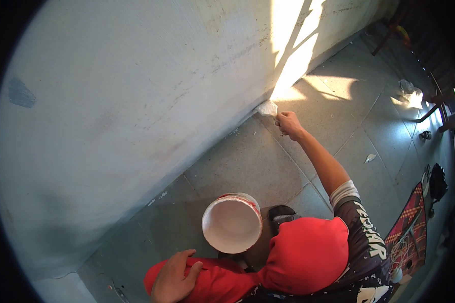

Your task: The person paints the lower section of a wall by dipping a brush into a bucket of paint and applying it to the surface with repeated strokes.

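My right hand (289, 124) stretches forward, its fingers closed on a paintbrush (266, 108) with a broad white-coated head. The brush head lies along the line where the pale wall (177, 81) meets the floor, beside a bright patch of sunlight. My left hand (176, 279) rests over my red-clothed left knee, thumb apart from the fingers and nothing in it. Between that hand and the wall stands a bucket (258, 206), its rim and inside coated white.
Grey tiles (237, 161) cover the floor. My dark shoe (282, 214) is beside the bucket. To the right lie a red plaid cloth (412, 222), a black item (438, 181) and a clear plastic bag (410, 93) near furniture legs. A grey patch (21, 93) marks the wall.
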{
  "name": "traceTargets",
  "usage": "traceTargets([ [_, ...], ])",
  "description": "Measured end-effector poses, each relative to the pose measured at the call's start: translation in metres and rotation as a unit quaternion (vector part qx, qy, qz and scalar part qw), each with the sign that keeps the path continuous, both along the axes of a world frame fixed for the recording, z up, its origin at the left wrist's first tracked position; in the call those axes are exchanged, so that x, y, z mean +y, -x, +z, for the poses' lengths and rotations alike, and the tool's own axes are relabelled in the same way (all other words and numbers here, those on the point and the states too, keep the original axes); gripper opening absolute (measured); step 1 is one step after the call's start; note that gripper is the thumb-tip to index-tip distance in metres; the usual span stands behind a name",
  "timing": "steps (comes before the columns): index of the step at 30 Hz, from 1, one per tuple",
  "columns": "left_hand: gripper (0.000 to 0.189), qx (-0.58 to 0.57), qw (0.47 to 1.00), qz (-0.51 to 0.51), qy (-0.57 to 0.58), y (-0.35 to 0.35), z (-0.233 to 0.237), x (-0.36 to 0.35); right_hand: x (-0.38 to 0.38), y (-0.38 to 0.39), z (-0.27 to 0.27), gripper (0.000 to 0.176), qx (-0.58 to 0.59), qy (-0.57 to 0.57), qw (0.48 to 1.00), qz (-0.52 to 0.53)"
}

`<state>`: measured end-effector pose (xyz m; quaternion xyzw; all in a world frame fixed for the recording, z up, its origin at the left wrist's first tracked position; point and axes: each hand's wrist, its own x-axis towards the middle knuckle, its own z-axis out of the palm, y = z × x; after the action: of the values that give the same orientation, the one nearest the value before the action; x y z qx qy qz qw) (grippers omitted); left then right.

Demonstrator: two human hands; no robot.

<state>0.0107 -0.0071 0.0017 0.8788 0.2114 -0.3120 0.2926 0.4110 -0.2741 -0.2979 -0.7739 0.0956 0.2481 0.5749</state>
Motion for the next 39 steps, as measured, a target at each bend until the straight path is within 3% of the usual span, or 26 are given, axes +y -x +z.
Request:
traceTargets([
  [2, 0.042, -0.012, 1.000, -0.010, -0.005, 0.001, -0.001, 0.001, -0.012, 0.007, 0.005, 0.016, 0.025, -0.116, 0.993, -0.022],
  [3, 0.041, -0.008, 1.000, -0.002, -0.002, 0.001, 0.000, 0.001, -0.016, 0.011, 0.008, 0.016, 0.025, -0.116, 0.993, -0.021],
  [15, 0.042, 0.000, 1.000, 0.006, 0.009, 0.001, -0.002, 0.002, -0.003, -0.001, 0.002, 0.018, -0.001, 0.018, 1.000, 0.001],
  [17, 0.043, -0.009, 1.000, -0.001, 0.009, 0.003, -0.003, 0.004, -0.011, 0.003, 0.017, 0.016, -0.015, -0.126, 0.992, -0.022],
  [21, 0.043, 0.002, 1.000, 0.003, 0.006, 0.000, -0.002, 0.004, -0.029, 0.012, 0.028, 0.014, -0.012, -0.182, 0.983, -0.013],
  [27, 0.042, -0.004, 1.000, 0.017, 0.020, -0.002, 0.000, 0.000, -0.018, 0.007, -0.001, 0.021, 0.005, 0.029, 0.999, 0.026],
  [31, 0.042, -0.017, 1.000, -0.002, 0.002, 0.002, -0.001, 0.002, -0.003, 0.001, -0.013, 0.020, 0.007, 0.057, 0.998, 0.036],
  [34, 0.043, 0.013, 1.000, 0.013, -0.001, 0.000, 0.004, 0.000, -0.002, 0.003, 0.004, 0.020, 0.005, -0.002, 1.000, 0.022],
  [36, 0.043, 0.001, 1.000, 0.009, 0.000, 0.001, 0.000, 0.003, -0.009, 0.005, 0.037, 0.018, -0.020, -0.142, 0.990, 0.007],
  [39, 0.044, 0.003, 1.000, 0.019, 0.007, -0.003, -0.002, 0.003, -0.022, 0.012, 0.094, 0.015, -0.064, -0.233, 0.970, 0.012],
])
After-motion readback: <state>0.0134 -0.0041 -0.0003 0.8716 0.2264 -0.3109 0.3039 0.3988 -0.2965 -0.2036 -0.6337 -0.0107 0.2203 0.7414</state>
